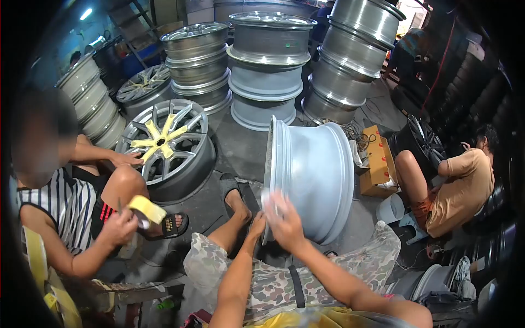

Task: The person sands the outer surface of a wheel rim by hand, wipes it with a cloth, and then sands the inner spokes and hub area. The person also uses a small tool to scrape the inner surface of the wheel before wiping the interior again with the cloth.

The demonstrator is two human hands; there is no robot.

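Observation:
A pale grey wheel rim stands on its edge on the floor between my knees, its broad barrel facing right. My left hand is closed on the near left edge of this rim, and the fingers are partly hidden. My right hand is in front of the rim's left lip and smeared by motion. A small whitish patch shows at its fingertips; I cannot make out what it is.
At left, a person holds a roll of yellow tape beside a spoked wheel partly covered in yellow tape. Stacked rims stand behind. At right are a cardboard box, a white bucket and another seated person.

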